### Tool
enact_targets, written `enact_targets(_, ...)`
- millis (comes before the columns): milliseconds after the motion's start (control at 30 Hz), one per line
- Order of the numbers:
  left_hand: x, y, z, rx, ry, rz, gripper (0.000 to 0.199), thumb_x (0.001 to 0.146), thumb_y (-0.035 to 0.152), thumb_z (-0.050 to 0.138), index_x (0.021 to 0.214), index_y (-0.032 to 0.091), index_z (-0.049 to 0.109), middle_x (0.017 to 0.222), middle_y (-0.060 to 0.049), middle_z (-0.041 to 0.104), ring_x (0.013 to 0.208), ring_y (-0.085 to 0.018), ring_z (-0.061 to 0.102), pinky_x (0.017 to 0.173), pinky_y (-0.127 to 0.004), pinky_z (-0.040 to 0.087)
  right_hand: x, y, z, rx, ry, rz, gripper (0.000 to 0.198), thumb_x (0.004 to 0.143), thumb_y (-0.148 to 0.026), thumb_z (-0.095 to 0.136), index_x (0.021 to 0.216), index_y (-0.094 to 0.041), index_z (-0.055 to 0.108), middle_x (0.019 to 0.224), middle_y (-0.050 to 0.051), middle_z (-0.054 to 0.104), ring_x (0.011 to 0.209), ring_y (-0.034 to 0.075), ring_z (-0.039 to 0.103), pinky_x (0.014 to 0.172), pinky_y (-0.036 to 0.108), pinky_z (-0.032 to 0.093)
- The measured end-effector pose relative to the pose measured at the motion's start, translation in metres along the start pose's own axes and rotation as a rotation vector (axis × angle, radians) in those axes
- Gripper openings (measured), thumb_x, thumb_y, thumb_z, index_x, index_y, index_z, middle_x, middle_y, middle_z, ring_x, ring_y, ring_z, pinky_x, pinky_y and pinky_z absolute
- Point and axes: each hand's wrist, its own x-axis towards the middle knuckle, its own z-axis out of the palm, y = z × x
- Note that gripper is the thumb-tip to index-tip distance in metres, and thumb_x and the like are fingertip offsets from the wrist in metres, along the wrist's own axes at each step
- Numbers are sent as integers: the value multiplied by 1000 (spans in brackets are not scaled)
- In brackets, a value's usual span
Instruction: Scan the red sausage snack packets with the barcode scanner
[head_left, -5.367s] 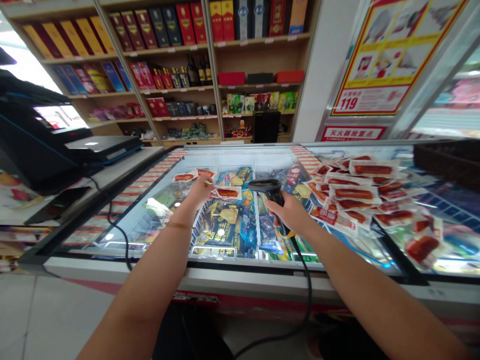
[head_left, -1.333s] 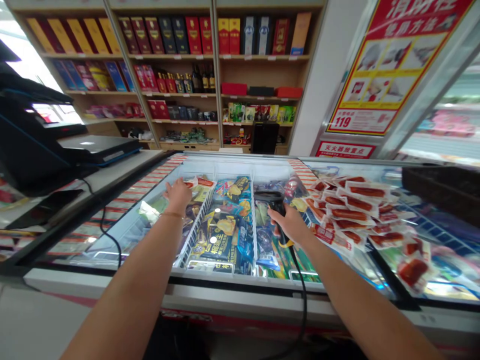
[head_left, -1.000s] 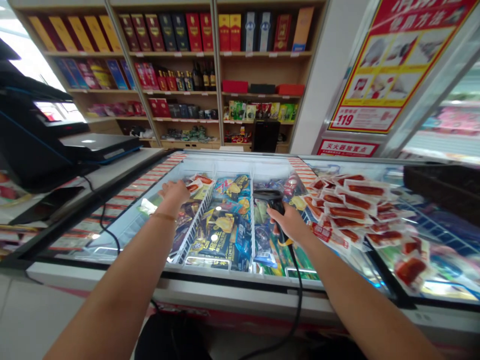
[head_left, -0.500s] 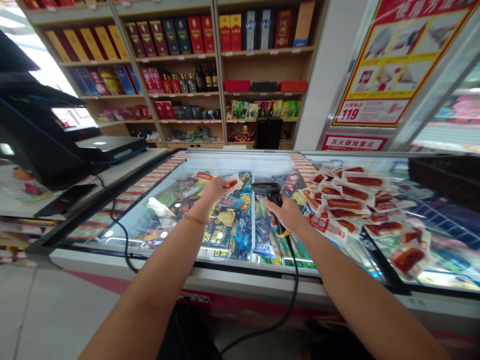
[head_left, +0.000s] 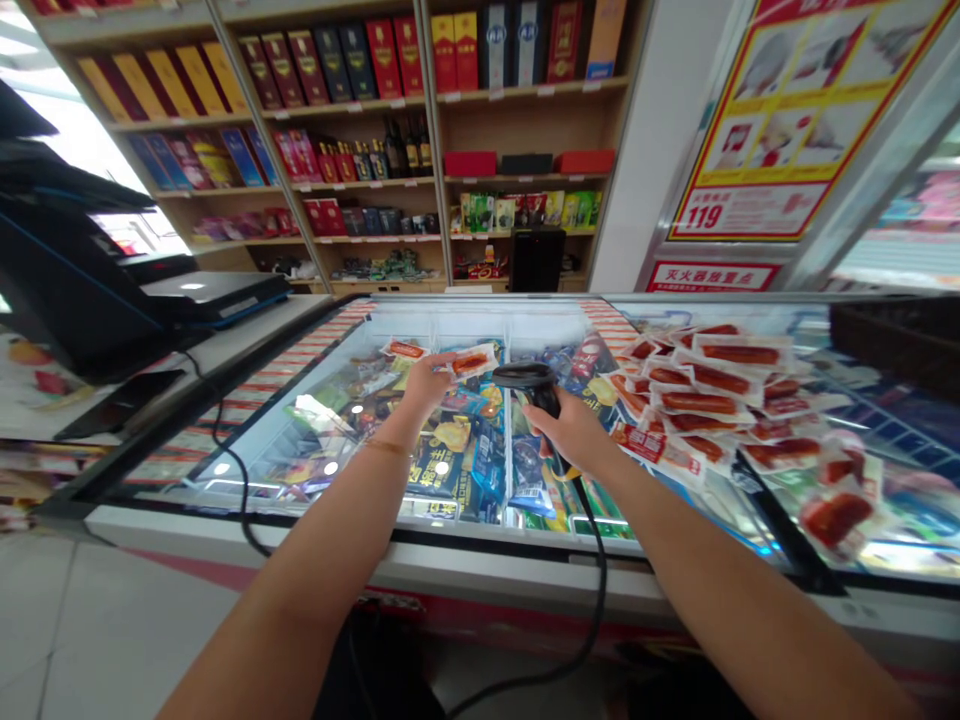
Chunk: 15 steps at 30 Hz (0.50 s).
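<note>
My left hand point(head_left: 428, 384) pinches the left end of a vacuum-packed sausage point(head_left: 474, 361) above the glass-topped freezer point(head_left: 247, 535). Another packed sausage point(head_left: 406, 349) lies flat just to the left of that hand. In my right hand point(head_left: 568, 428) is a black barcode scanner point(head_left: 527, 378), its fingers wrapped round the handle. The scanner's head is close to the right end of the held sausage. From the handle a black cable point(head_left: 596, 600) hangs down over the freezer's front edge. Heaped on the glass at the right are several packed sausages point(head_left: 701, 402).
Bagged frozen goods point(head_left: 450, 465) show through the glass. A dark basket point(head_left: 896, 340) stands at the far right. At the left are a black terminal point(head_left: 60, 270), a scale point(head_left: 217, 295) and a cable point(head_left: 241, 480) across the freezer's edge. Shelves point(head_left: 525, 92) with boxes line the back.
The sausage pack in my left hand now lies flatter, with more of it showing. The scanner head has shifted slightly left towards it. The whole view has moved a little.
</note>
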Motion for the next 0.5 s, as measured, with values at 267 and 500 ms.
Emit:
enact_targets(267,-1,1,1,24,-34,-124,50,59,6,65,107,10,74,65,1,65,58,-13,61,65,-27,53,-4,-5,1,-2,10,-1,20,85,-37,60,88,-20,52,63,-4,60,39,13,59,41,23,44)
enact_targets(500,6,-9,-3,-64,-170,-105,56,53,11,70,109,12,74,75,-1,72,70,-16,66,69,-27,53,-4,-5,1,-11,13,-6,20,85,-38,60,88,-20,52,64,-3,61,38,13,58,42,25,46)
